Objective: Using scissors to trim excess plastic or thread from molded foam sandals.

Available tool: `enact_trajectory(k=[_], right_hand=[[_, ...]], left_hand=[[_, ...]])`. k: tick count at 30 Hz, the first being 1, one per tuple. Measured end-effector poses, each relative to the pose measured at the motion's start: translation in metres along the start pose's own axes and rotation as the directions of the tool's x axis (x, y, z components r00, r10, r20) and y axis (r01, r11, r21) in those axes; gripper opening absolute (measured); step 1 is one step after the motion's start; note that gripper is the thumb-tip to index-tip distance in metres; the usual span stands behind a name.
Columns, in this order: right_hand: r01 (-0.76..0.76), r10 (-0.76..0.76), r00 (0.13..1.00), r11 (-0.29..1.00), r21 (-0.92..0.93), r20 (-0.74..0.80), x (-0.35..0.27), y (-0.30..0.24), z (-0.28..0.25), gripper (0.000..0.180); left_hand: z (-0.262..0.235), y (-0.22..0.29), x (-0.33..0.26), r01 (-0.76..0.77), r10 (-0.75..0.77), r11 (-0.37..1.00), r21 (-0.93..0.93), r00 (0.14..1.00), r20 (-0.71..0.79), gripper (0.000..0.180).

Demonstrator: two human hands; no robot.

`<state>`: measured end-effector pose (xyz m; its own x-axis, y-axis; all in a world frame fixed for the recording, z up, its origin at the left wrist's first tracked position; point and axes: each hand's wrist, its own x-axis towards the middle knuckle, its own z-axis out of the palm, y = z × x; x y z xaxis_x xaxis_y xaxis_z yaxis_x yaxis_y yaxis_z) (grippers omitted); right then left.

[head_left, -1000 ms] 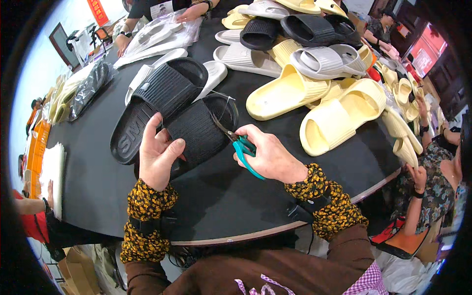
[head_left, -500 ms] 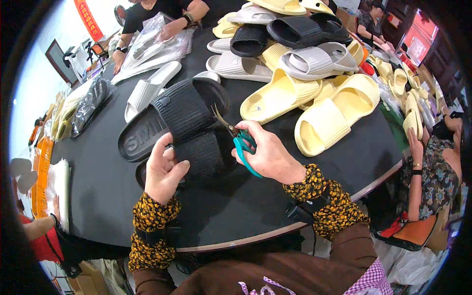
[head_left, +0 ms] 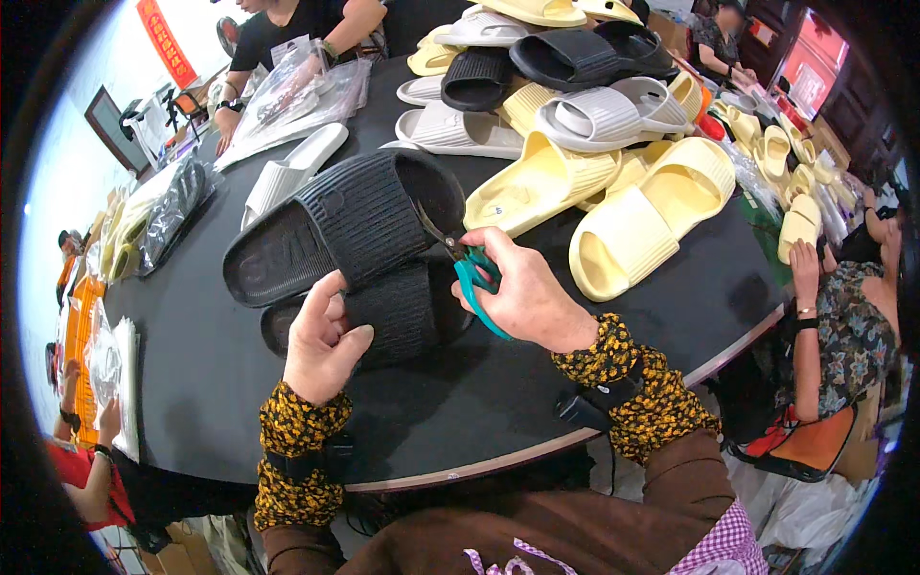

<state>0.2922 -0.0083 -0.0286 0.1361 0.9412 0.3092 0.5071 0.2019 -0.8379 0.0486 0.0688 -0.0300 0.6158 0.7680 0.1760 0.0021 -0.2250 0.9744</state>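
Two black slide slippers with ribbed straps lie overlapped in front of me, the upper slipper [head_left: 364, 216] partly covering the lower slipper [head_left: 393, 311]. My left hand [head_left: 326, 345] is at their near side, fingers curled and thumb against the lower strap; its grip is partly hidden. In my right hand [head_left: 537, 292] is a pair of scissors [head_left: 471, 283] with teal handles. Its slightly parted blades point up and left, at the strap edge of the upper slipper by its foot opening.
A pile of cream slippers [head_left: 652, 225], grey slippers [head_left: 594, 120] and black slippers [head_left: 575, 59] rises beyond my right hand. A light grey slipper [head_left: 292, 177] lies behind the black pair. Bagged slippers [head_left: 163, 216] are at left. Co-workers sit around the dark table [head_left: 211, 393].
The upper black slipper has tilted and shifted slightly, showing less of its insole. The scissors and both hands hold nearly the same place. A co-worker's hands at the left have moved.
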Motion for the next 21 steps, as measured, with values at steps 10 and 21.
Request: enact_trajectory(k=[10,21], right_hand=[[0.051,-0.049,0.997,0.998,0.025,-0.054,0.0004,-0.0012,-0.0014,0.038],[0.102,-0.094,0.990,0.992,0.070,-0.107,0.0011,-0.0052,-0.0017,0.041]], left_hand=[[0.0079,0.0069,0.0005,-0.080,0.083,0.995,-0.055,0.995,0.052,0.062],[0.0019,-0.0008,-0.0042,-0.120,0.116,0.989,0.091,0.992,0.053,0.055]])
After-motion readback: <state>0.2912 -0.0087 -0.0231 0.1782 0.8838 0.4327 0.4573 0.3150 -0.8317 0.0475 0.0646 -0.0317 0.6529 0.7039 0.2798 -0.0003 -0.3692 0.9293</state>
